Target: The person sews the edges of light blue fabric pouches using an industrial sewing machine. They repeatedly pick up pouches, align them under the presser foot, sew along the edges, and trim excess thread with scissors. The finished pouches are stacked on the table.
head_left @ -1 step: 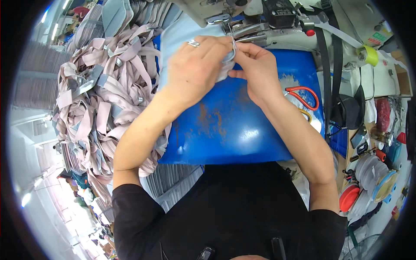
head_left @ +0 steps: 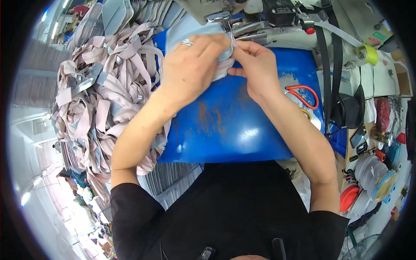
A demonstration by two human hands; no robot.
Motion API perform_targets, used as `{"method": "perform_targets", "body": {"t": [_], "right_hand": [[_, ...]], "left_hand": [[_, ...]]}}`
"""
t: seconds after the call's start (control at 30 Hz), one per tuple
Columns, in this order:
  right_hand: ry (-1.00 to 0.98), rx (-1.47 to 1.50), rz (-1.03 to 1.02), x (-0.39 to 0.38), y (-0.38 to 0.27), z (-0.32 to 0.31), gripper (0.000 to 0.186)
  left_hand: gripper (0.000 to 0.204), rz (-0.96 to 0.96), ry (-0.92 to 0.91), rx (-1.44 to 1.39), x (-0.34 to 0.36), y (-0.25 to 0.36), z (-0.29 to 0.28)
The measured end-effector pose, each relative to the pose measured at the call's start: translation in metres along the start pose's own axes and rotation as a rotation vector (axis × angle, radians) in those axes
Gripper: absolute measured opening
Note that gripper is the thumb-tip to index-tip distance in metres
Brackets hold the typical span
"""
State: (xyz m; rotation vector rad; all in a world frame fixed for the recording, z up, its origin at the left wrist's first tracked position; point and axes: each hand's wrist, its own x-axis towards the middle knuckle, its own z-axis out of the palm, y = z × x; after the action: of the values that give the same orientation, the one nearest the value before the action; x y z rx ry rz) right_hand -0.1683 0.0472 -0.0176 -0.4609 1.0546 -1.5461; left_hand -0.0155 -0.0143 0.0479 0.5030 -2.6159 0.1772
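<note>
My left hand (head_left: 190, 65), with a ring on one finger, and my right hand (head_left: 255, 65) meet over the far part of a blue work surface (head_left: 234, 130). Together they pinch a small pale grey-blue fabric piece (head_left: 222, 71) between their fingertips. The piece sits just in front of the presser-foot area of a sewing machine (head_left: 268, 26). Most of the fabric is hidden under my fingers. A larger pale blue fabric panel (head_left: 182, 30) lies under my left hand, towards the machine.
A big heap of grey-pink webbing straps (head_left: 99, 99) with metal buckles fills the left side. Red-handled scissors (head_left: 303, 95) lie on the blue surface at right. A black strap (head_left: 333, 65), a yellow-green tape roll (head_left: 367, 54) and spools (head_left: 372, 173) crowd the right.
</note>
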Motion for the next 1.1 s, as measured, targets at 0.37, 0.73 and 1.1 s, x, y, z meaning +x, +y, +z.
{"method": "perform_targets", "body": {"t": [0.37, 0.73, 1.1], "right_hand": [[0.115, -0.235, -0.192, -0.009, 0.010, 0.024, 0.035], [-0.046, -0.102, 0.059, -0.024, -0.007, -0.007, 0.036], [0.017, 0.082, 0.025, 0.004, 0.007, 0.007, 0.017]], "left_hand": [[0.082, 0.101, -0.456, 0.369, -0.021, -0.015, -0.074], [0.050, 0.302, -0.585, 0.346, 0.022, -0.016, -0.095], [0.022, 0.193, -0.758, 0.408, 0.047, 0.011, -0.094]]}}
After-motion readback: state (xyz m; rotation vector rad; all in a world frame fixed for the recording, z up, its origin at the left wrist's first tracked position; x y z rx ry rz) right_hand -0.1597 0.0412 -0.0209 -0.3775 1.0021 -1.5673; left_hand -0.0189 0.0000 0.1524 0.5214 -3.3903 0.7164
